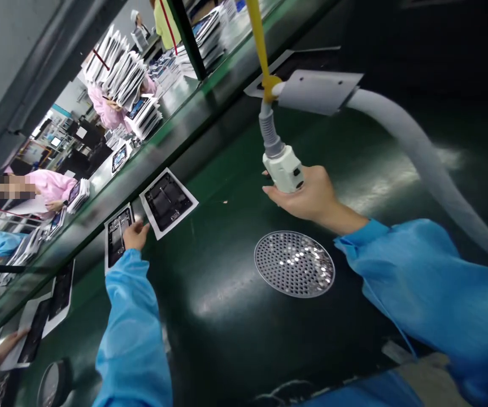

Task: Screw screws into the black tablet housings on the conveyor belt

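Note:
My left hand (136,234) reaches to a black panel on a white sheet (118,234), its fingers closed at the panel's right edge. Just right of it lies a second black panel on a white sheet (168,202). My right hand (307,198) is wrapped round a white nozzle block (285,169), which hangs from a yellow strap (258,42) and joins a grey ribbed hose. Below the right hand a round perforated metal plate (295,264) is set in the green table top (218,254).
A thick pale hose (430,152) arcs down on the right. At the lower left another person's hand (9,345) touches more panels, near a round dish (52,384). Beyond the table edge, people in pink stand by stacks of sheets (123,73).

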### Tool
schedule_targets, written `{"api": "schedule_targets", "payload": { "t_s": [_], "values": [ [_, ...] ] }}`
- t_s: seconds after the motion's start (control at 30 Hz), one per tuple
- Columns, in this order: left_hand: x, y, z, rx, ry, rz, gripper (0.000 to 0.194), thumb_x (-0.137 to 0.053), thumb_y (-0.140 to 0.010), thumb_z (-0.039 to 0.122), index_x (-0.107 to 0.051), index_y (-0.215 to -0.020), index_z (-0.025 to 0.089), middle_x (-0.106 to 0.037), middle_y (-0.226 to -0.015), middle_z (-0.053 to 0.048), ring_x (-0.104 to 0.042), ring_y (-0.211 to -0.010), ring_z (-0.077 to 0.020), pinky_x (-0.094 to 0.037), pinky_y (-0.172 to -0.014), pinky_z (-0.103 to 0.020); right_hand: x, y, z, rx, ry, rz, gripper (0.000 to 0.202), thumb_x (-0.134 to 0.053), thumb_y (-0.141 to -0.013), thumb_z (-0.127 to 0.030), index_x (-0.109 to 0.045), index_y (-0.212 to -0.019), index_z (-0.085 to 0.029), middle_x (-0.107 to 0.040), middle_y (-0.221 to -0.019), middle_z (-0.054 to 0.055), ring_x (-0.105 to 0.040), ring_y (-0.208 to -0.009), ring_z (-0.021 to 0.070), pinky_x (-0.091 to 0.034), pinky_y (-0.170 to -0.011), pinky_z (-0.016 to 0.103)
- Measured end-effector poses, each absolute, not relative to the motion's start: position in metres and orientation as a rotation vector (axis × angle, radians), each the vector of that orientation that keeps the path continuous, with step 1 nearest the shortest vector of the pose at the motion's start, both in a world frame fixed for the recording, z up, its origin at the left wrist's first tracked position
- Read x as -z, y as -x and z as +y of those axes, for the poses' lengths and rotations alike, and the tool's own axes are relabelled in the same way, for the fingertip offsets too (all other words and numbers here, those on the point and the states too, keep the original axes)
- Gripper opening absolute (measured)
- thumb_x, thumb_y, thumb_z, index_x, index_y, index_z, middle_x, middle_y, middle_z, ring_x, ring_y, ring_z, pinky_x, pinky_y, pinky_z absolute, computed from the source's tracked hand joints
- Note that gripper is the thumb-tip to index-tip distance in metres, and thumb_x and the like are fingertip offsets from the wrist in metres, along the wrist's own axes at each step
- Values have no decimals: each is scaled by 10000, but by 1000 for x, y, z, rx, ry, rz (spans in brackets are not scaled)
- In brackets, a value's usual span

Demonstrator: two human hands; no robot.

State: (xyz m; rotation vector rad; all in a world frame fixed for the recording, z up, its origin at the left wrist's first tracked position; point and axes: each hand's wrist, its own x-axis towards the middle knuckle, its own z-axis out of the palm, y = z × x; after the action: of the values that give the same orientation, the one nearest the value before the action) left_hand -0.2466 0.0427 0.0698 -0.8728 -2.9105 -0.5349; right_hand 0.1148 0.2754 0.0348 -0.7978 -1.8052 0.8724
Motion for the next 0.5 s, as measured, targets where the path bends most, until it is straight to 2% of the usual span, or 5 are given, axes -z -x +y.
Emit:
{"api": "schedule_targets", "payload": {
  "t_s": [0.1, 0.27, 0.37, 0.5],
  "values": [
    [-81, 260, -4, 138, 954, -2982, 266, -677, -730, 207, -708, -987, 142, -710, -1023, -116, -647, -1021, -258, -471, -972, -362, -32, -114, 276, -892, 777, -1787, 86, -695, -631, -200, -633, -678, -162, -588, -576, 21, -543, -546, 154, -406, -519, 299],
    [-97, 280, -55, -403, 996, -3018, 333, -635, -665, 95, -706, -980, 177, -673, -1161, -128, -596, -1144, -307, -443, -999, -389, -29, -112, 278, -989, 711, -1741, 135, -690, -674, -238, -659, -778, -157, -684, -725, 62, -643, -663, 189, -508, -641, 332],
    [-95, 287, -60, -555, 1066, -2988, 347, -592, -695, 89, -687, -1017, 176, -663, -1191, -136, -597, -1152, -295, -447, -989, -373, -32, -110, 277, -1087, 662, -1741, 233, -679, -698, -267, -658, -896, -145, -713, -827, 90, -678, -739, 212, -542, -700, 353],
    [-88, 297, -58, -607, 1173, -2911, 326, -495, -740, 102, -684, -994, 179, -690, -1117, -135, -659, -1034, -283, -496, -908, -367, -36, -108, 277, -1189, 614, -1730, 198, -664, -718, -321, -611, -835, -171, -670, -706, 51, -638, -615, 192, -527, -563, 330]
  ]
}}
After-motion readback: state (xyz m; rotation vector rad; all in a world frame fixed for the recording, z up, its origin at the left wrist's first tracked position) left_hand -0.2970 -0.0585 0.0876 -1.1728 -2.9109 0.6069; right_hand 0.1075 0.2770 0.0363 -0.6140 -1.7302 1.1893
